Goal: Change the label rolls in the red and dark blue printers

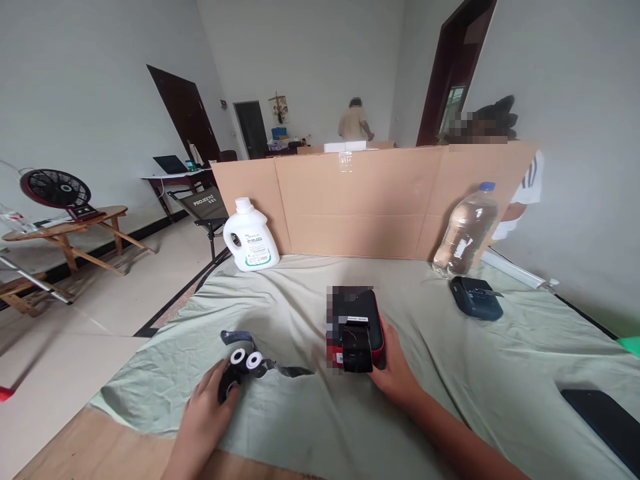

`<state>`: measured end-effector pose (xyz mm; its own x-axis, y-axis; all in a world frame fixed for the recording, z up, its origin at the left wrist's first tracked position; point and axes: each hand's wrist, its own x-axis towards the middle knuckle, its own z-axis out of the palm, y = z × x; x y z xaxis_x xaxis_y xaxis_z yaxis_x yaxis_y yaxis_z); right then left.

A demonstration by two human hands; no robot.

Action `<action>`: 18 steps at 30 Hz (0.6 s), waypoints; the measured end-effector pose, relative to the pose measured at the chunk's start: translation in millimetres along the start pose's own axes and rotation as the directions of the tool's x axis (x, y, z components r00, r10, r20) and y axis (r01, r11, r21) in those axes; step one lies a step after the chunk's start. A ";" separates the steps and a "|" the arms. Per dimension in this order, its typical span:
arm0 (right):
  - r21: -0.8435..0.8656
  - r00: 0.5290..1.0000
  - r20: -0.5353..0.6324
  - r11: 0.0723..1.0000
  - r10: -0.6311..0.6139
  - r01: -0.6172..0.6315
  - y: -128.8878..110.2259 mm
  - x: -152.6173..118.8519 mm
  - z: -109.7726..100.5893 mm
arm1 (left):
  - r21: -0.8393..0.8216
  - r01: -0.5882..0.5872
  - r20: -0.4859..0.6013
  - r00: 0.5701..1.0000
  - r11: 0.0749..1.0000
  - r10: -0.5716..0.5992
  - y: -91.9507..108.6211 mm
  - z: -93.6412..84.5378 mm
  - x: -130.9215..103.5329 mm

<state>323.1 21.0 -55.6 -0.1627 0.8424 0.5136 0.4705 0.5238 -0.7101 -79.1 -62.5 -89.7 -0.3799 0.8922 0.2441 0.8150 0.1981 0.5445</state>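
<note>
My left hand (207,403) is curled round a black roll at the near left of the cloth. Touching or close beside it stand other small black rolls (255,361) with white cores, and loose dark strips (293,371) trail from them. My right hand (393,367) grips a black and red box-shaped device (363,310), like a portable label printer, by its right side. A shiny black strip (358,350) hangs down its near face, below a small white label. Part of the device is blurred out.
A pale green cloth (300,427) covers the table. Along the back stand a cardboard screen (350,213), a white detergent jug (251,240) and a clear bottle (467,230). To the right lie a dark blue device (475,298) and a black phone (605,423). Two people are beyond the screen.
</note>
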 end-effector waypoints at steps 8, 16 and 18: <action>-0.017 1.000 0.005 1.000 -0.007 0.007 1.6 -0.7 0.0 | -0.057 0.219 0.015 0.976 0.974 -0.219 8.6 -18.3 1.3; 0.001 1.000 0.020 1.000 0.017 -0.017 0.6 -0.4 -0.8 | -0.504 0.489 0.126 0.857 0.712 -0.500 -1.8 -47.8 13.1; 0.010 1.000 0.021 1.000 0.020 -0.020 1.4 -0.6 -0.3 | -0.613 0.507 0.125 0.819 0.606 -0.559 -2.2 -55.0 22.2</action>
<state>324.2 21.2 -56.8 -0.1710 0.8552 0.4893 0.4651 0.5079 -0.7250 -113.4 -65.4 -41.3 -0.7128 0.6709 -0.2046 0.0330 0.3235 0.9457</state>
